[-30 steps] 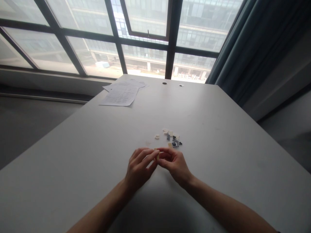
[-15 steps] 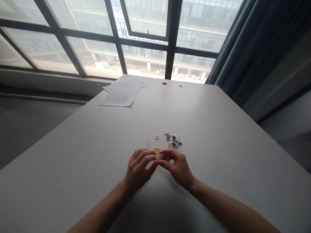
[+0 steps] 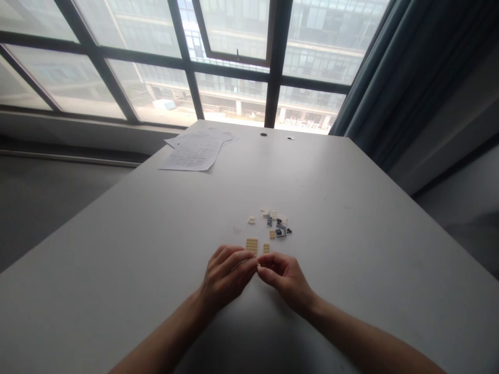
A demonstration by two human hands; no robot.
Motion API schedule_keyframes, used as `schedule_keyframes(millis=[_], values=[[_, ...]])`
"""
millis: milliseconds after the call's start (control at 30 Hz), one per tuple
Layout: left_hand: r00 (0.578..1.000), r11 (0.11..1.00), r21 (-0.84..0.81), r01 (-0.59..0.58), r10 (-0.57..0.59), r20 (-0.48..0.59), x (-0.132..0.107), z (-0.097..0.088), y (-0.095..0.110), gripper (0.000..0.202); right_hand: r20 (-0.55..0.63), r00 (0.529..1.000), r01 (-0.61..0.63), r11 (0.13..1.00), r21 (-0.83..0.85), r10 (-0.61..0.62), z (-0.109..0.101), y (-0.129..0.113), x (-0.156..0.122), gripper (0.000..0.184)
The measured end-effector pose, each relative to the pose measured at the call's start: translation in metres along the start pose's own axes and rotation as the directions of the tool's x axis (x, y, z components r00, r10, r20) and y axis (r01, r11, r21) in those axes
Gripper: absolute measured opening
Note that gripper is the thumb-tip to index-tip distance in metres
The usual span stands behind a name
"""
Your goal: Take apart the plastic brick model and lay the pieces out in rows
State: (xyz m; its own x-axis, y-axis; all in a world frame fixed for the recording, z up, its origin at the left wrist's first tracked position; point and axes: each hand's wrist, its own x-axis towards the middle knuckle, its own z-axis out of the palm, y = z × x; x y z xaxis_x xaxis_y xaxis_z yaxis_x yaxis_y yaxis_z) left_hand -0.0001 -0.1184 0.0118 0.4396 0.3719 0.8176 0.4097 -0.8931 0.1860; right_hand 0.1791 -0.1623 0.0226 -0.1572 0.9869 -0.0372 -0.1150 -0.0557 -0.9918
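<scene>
Head view, items listed from near to far.

1. Your left hand [image 3: 226, 275]: low over the table, fingers curled, thumb and forefinger closed to a pinch that meets the other hand at the fingertips.
2. Your right hand [image 3: 286, 275]: mirrors it, closed to the same fine pinch. The tips of both hands touch, a grip suited to something very small. Whether a piece sits between them is too small to make out.
3. One flat tan studded plastic plate [image 3: 251, 244]: lies studs up on the table just beyond your left fingertips, free of both hands and within easy reach.
4. One small tan plastic brick [image 3: 266, 248]: just beside the plate, to its right.
5. One loose cluster of small white, tan and dark blue plastic bricks [image 3: 277, 224]: a little further out, kept together as a stock.
6. One single white brick [image 3: 251, 220]: apart from the cluster, to its left.
7. Surface: a white laminate table [image 3: 351, 218], matt, with two round cable holes [image 3: 264, 134] near the far edge.
8. Some printed paper sheets [image 3: 195, 150]: fanned at the far left corner, well apart from the bricks.
9. Room: a dark-framed window [image 3: 234, 62] facing buildings; a grey-blue curtain [image 3: 409, 67] at the right.
</scene>
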Motion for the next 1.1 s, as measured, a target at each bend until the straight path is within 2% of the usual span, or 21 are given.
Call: schedule_keyframes(millis=[200,300,400,600,733,833,967,1100], values=[[1.0,1.0,0.016,-0.019,0.019,0.009,0.0002,-0.0009,0.001,0.027,0.023,0.982,-0.187,0.943,0.277,0.188,0.0037,0.0025,-0.0023,0.023],[0.999,0.998,0.031,-0.048,0.047,0.027,0.0017,-0.0019,0.0017,0.027,0.057,0.968,-0.245,0.88,0.407,0.243,0.0051,0.0028,-0.0027,0.026],[0.996,0.996,0.053,-0.075,0.073,0.043,0.0023,-0.0025,0.002,0.026,0.08,0.956,-0.287,0.839,0.463,0.283,0.0057,0.0028,-0.0029,0.03],[0.994,0.994,0.062,-0.095,0.092,0.06,0.0015,-0.0031,0.0019,0.029,0.081,0.952,-0.298,0.829,0.474,0.296,0.0065,0.0032,-0.0038,0.032],[0.994,0.995,0.046,-0.087,0.084,0.067,-0.0007,-0.0026,0.0009,0.031,0.088,0.952,-0.299,0.824,0.481,0.294,0.0061,0.0048,-0.0044,0.025],[0.995,0.996,0.032,-0.085,0.083,0.06,-0.0014,-0.0025,0.0004,0.03,0.071,0.954,-0.294,0.861,0.415,0.292,0.0041,0.0056,-0.0039,0.022],[0.994,0.996,0.017,-0.093,0.092,0.051,-0.0012,-0.0025,0.0,0.032,0.042,0.982,-0.19,0.937,0.292,0.186,0.0006,0.0039,-0.0019,0.022],[0.995,0.997,0.01,-0.078,0.077,0.058,-0.0022,-0.0019,-0.0008,0.033,0.02,0.995,-0.097,0.97,0.225,0.095,-0.002,0.0035,-0.0008,0.027]])
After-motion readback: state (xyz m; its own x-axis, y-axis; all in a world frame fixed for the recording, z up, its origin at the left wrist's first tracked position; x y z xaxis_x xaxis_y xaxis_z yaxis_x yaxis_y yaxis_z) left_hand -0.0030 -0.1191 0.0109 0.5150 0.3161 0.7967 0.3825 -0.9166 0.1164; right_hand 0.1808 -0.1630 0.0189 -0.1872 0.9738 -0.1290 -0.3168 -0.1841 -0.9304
